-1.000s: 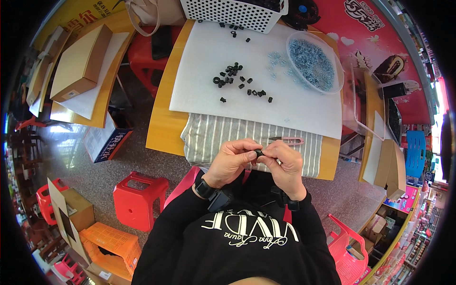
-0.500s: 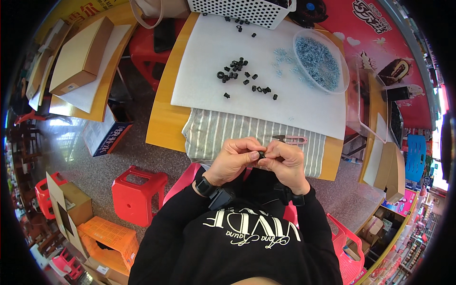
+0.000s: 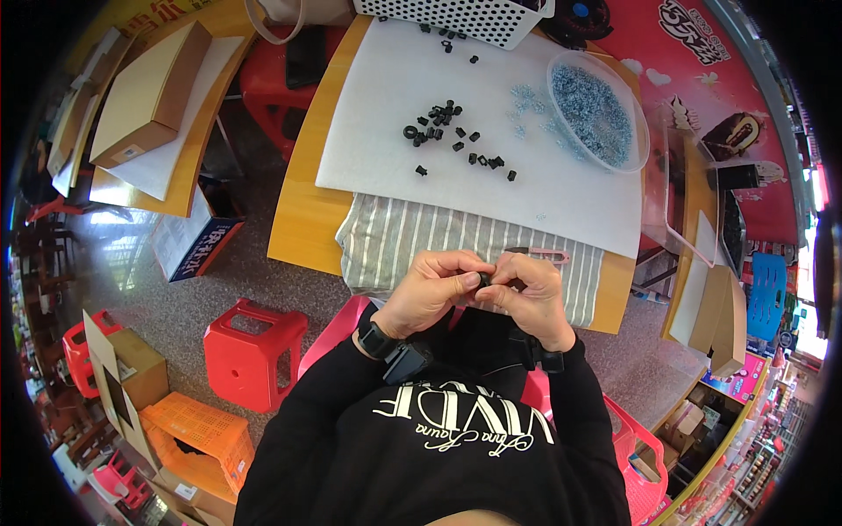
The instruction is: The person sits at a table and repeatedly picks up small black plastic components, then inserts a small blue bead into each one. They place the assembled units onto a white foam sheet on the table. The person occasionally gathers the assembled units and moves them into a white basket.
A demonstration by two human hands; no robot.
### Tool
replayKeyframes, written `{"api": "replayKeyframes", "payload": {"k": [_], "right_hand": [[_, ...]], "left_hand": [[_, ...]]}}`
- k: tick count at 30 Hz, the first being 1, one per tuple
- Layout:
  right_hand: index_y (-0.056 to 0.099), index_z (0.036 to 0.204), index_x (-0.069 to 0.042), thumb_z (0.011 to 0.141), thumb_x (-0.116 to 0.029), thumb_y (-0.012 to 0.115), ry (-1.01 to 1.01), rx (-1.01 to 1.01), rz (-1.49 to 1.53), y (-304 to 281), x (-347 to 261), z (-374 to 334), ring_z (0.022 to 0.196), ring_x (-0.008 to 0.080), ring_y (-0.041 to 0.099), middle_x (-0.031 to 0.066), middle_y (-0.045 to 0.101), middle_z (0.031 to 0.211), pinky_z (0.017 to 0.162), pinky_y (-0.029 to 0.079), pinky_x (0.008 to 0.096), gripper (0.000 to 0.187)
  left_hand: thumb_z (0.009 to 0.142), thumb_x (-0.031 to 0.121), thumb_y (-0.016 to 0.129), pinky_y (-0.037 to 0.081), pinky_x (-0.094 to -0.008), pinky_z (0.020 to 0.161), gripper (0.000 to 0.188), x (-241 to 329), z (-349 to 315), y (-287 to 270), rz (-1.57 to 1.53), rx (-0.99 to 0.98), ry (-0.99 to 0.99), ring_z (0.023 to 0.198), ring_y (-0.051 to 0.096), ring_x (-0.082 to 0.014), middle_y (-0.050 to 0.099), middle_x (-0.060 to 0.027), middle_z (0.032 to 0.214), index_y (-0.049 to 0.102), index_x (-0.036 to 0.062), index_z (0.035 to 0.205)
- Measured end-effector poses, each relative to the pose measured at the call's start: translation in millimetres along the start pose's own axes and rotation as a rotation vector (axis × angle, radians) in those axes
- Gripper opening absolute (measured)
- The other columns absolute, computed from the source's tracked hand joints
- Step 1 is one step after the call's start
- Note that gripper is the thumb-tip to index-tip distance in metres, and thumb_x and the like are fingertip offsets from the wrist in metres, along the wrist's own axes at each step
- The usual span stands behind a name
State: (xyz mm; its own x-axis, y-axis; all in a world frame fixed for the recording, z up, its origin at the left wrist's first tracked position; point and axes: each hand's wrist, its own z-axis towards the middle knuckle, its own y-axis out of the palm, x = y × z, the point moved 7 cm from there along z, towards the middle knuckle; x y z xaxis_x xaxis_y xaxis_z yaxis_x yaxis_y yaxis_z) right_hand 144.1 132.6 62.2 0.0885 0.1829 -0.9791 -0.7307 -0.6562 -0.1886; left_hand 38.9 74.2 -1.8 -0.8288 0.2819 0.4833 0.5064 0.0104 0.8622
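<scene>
Both hands meet over the near edge of a grey striped cloth (image 3: 395,237). Between them is a small black part (image 3: 483,279), mostly covered by the fingertips. My left hand (image 3: 436,285) pinches it with thumb and forefinger. My right hand (image 3: 531,289) is closed on its other side, fingertips bent against it. Pink-handled thread snips (image 3: 554,255) lie on the cloth just beyond the right hand. Farther off, several similar black parts (image 3: 437,125) are scattered on a white foam sheet (image 3: 368,158). A clear round tray (image 3: 645,145) of tiny pale-blue pieces (image 3: 592,114) sits at the right.
A white perforated basket (image 3: 456,22) stands at the table's far edge. Some blue pieces lie spilled beside the tray. To the left are a red stool (image 3: 254,355), an orange crate (image 3: 197,438) and a cardboard box (image 3: 149,96) on another table (image 3: 110,195).
The view has shifted slightly. Both hands stay together on the small black part, with the right fingers bent a little differently and now covering part of the snips.
</scene>
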Motion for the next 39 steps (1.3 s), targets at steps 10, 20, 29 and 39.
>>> {"api": "replayKeyframes", "payload": {"k": [10,20,29,39], "right_hand": [[0.058,0.082,-0.002,0.069,0.004,0.070,-0.196,0.100,-0.579,-10.0,8.3,-3.1,0.061,0.0279,0.057,0.0104,0.054,0.073,0.052,0.044,0.0356,0.019],[0.063,0.090,-0.001,0.074,0.005,0.061,-0.088,0.328,-0.490,-13.7,9.9,-16.0,0.064,0.0334,0.058,0.0127,0.056,0.076,0.056,0.045,0.0400,0.018],[0.061,0.093,-0.001,0.066,0.001,0.064,-0.191,0.322,-0.762,2.1,8.5,-20.0,0.067,0.0316,0.056,0.0123,0.052,0.078,0.055,0.046,0.0396,0.027],[0.062,0.099,0.000,0.075,0.003,0.063,-0.192,0.422,-0.617,-6.9,11.4,-23.2,0.065,0.0269,0.058,0.0117,0.055,0.080,0.055,0.046,0.0355,0.023]], "left_hand": [[0.079,-0.008,0.062,0.049,-0.0346,0.073,0.025,37.9,6.1,43.5,1.455,0.032,0.538,0.086,0.060,-0.0303,0.058,-0.0159,0.098,0.060,-0.0051,0.103],[0.072,-0.009,0.059,0.048,-0.0394,0.071,0.026,22.1,14.8,55.4,1.729,0.020,0.676,0.083,0.055,-0.0344,0.053,-0.0156,0.090,0.059,-0.0056,0.099],[0.068,-0.008,0.058,0.049,-0.0399,0.069,0.029,19.0,16.3,59.3,1.794,0.009,0.689,0.082,0.055,-0.0343,0.054,-0.0162,0.089,0.060,-0.0084,0.097],[0.072,-0.006,0.058,0.049,-0.0403,0.073,0.034,16.9,16.0,57.7,1.787,0.029,0.731,0.084,0.056,-0.0352,0.056,-0.0170,0.092,0.059,-0.0075,0.106]]}}
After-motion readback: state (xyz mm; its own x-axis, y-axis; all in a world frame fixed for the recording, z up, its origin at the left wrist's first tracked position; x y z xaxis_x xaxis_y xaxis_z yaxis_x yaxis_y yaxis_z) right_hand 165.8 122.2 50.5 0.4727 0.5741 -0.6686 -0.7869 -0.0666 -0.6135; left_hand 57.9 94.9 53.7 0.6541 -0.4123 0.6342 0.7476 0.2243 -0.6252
